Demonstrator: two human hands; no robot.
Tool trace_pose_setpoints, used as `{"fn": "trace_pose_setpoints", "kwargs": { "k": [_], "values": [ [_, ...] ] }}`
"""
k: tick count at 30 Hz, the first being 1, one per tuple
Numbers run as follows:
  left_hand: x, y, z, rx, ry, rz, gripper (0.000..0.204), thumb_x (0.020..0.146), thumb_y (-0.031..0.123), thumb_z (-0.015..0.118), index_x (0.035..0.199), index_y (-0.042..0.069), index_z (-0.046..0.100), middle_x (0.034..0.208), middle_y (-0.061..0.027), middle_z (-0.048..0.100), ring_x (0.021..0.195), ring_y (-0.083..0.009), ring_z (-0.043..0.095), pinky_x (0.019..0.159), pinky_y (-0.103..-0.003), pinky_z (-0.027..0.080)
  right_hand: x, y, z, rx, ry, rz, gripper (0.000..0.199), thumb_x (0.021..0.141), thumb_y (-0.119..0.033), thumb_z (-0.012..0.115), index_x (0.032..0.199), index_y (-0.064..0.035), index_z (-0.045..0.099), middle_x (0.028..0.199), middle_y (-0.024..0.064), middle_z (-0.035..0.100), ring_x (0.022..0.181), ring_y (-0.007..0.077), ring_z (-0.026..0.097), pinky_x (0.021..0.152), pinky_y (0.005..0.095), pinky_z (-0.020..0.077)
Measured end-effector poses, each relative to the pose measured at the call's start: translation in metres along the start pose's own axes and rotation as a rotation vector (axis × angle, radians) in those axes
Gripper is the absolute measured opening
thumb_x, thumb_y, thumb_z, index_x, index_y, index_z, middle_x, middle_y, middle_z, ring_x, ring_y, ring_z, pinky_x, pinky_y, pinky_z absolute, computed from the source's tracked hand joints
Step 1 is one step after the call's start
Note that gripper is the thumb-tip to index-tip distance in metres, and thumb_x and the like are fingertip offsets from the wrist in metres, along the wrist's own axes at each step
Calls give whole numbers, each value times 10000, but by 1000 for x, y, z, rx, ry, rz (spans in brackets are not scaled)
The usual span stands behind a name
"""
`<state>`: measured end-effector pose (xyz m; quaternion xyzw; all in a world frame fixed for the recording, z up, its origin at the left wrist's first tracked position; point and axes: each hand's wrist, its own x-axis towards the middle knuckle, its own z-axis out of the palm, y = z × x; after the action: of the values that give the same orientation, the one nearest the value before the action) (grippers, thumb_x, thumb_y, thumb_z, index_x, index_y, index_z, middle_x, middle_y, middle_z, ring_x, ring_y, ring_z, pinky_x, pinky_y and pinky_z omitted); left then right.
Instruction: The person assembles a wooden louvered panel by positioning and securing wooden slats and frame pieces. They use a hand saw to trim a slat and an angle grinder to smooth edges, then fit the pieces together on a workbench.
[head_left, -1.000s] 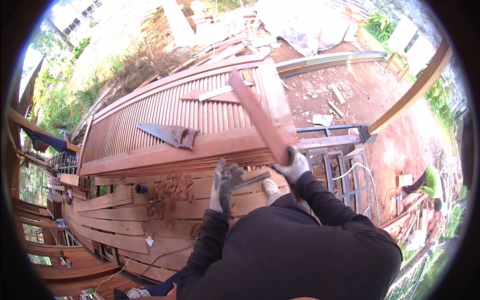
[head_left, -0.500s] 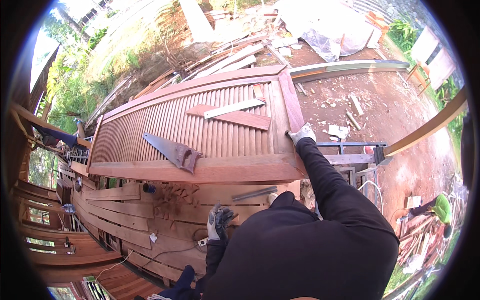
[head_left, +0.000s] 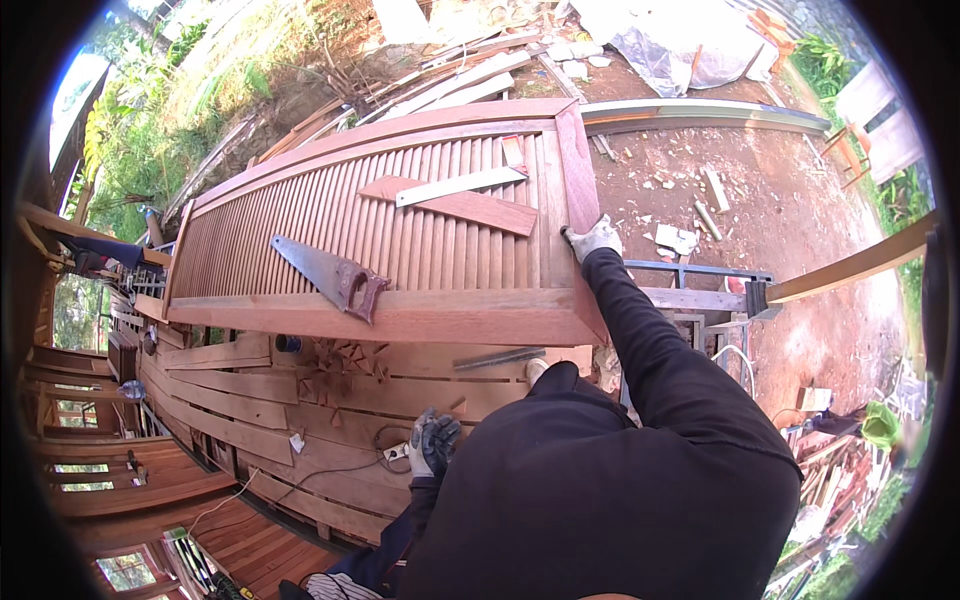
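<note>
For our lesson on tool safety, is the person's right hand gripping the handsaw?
No: the handsaw lies on the slatted panel, away from the right hand at the panel's end.

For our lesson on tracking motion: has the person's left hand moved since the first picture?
Yes: away from the slatted panel, the left hand moved back toward the person's body.

Slatted panel [head_left: 430, 312] spans upper centre of frame. On it: handsaw [head_left: 318, 272] at lower middle; loose board [head_left: 505, 215] upper right of that, square [head_left: 460, 187] across the board. End board [head_left: 577, 165] along panel's right end, right hand [head_left: 597, 237] on it. Left hand [head_left: 434, 440] lower centre. Offcuts [head_left: 345, 370] below panel on floor planks [head_left: 235, 385]. Another person [head_left: 880, 427] far right.
</note>
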<state>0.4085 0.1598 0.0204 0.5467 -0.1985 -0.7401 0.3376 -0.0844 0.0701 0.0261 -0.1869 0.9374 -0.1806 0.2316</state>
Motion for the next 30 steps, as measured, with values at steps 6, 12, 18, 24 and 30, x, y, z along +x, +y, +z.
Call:
{"fn": "trace_pose_setpoints", "kwargs": {
  "k": [6,12,18,24,30],
  "values": [
    [3,8,7,54,5,67,454,980,200,587,1403,66,490,1141,-145,642,1024,-294,672,944,-419,543,8,7,11,4,86,-56,1123,749,-629,753,1468,117,318,1345,307,567,1254,371,583,1068,387,458],
    [5,6,7,15,-38,38,439,995,198,586,1398,53,489,1137,-145,641,1035,-300,670,953,-417,540,13,6,-9,26,74,-59,1049,726,-529,800,1434,111,365,1392,308,519,1298,368,538,1086,384,443],
    [4,16,33,643,-43,627,602,917,197,676,1450,42,442,1284,-190,565,1193,-340,590,1022,-458,483,-26,48,-37,65,110,-326,967,719,-422,798,1446,50,368,1276,287,591,1244,358,574,1068,404,458],
    [-37,122,152,1766,226,1509,791,748,234,756,1476,128,465,1517,-170,401,1431,-356,348,1176,-519,286,-140,19,-83,-105,-326,-1000,923,716,-478,779,1431,-31,404,1240,240,587,1104,393,635,951,440,529],
    [-31,162,157,2082,-85,1439,737,706,185,725,1422,197,552,1466,-113,498,1378,-310,437,1163,-512,314,-152,-7,-117,-198,-426,-1337,821,679,-385,806,1377,-60,522,1194,182,617,1050,364,641,930,435,511]
  ]
}}
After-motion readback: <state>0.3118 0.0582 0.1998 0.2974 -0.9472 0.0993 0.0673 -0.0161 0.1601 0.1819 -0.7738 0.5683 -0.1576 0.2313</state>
